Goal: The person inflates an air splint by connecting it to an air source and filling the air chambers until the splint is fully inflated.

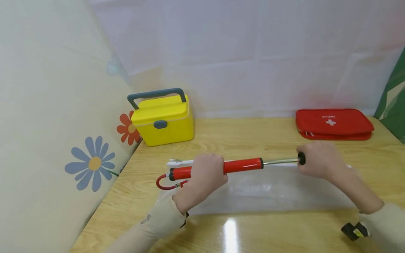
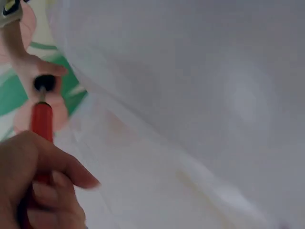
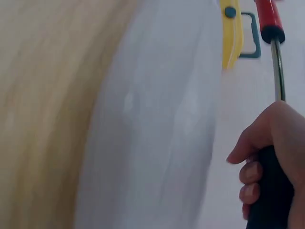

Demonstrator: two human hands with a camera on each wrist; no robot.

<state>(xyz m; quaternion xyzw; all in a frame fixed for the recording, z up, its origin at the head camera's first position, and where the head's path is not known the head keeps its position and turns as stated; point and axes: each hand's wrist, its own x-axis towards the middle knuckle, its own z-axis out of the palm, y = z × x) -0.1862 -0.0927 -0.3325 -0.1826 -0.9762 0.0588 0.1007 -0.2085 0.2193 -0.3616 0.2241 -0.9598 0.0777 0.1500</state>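
A red hand pump [image 1: 243,165] is held nearly level above the table, its silvery rod [image 1: 281,161] drawn part way out to the right. My left hand [image 1: 207,172] grips the red barrel, fingers wrapped round it in the left wrist view too. My right hand [image 1: 321,160] holds the black handle [image 3: 270,191] at the rod's end, fingers curled round it. A short red hose [image 1: 162,183] loops from the barrel's left end; its tip is partly hidden near my left wrist. Beneath the pump lies a clear plastic bag [image 1: 259,191] with a zip along its far edge.
A yellow box [image 1: 167,128] with a raised blue-grey handle stands at the back left of the wooden table [image 1: 126,225]. At the back right lies a red first aid pouch [image 1: 335,124]. Behind them hangs a pale cloth [image 1: 227,63]; a flower-patterned wall is at left.
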